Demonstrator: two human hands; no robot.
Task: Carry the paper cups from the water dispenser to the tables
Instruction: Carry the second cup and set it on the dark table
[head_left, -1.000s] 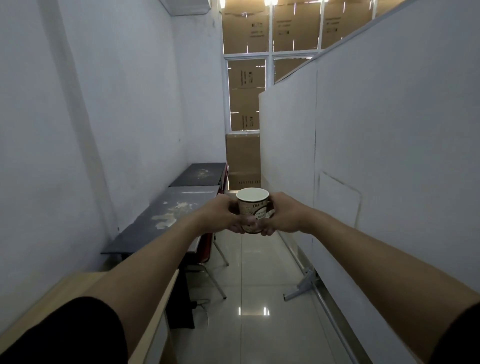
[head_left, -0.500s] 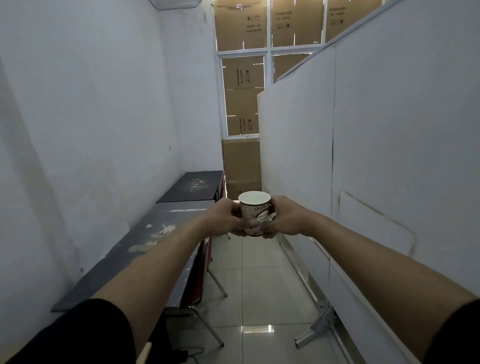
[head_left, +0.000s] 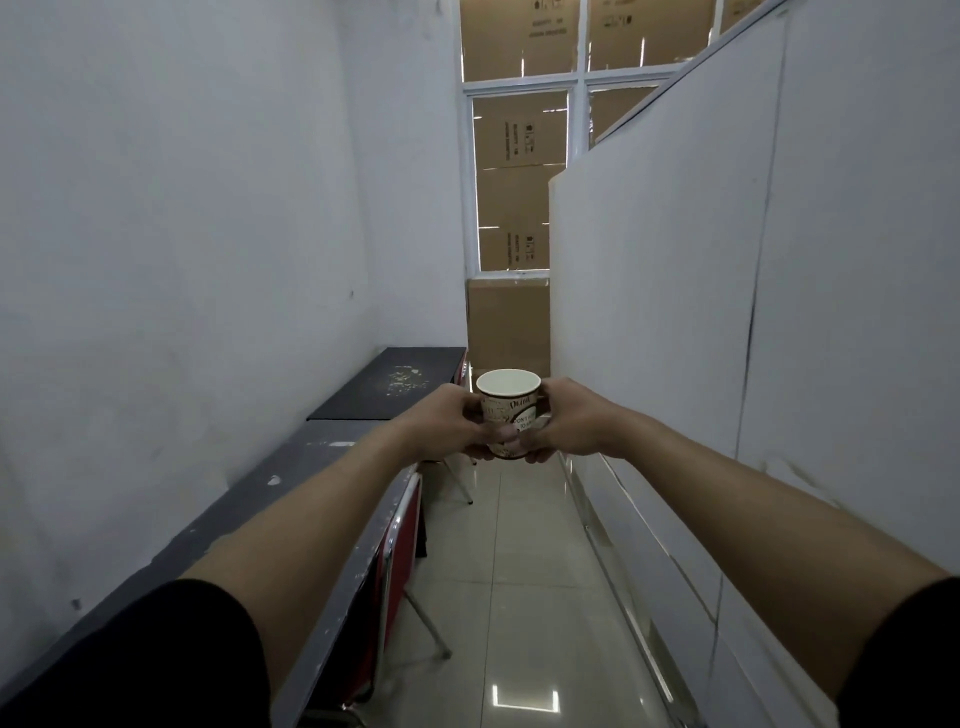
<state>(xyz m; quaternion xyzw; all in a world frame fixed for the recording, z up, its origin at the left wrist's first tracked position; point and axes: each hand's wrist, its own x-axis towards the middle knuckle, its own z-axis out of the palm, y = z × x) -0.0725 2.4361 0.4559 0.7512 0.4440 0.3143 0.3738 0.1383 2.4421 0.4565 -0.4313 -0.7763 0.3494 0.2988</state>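
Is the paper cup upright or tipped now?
Upright. The cup is held between the left hand and right hand, with its round rim level and facing up.

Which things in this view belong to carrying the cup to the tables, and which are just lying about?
Belongs to the job:
paper cup, upright
left hand and right hand, both gripping it
dark tables along the left wall

Just lying about:
cardboard boxes
red chair
white partition

brown-printed cream paper cup, black tables
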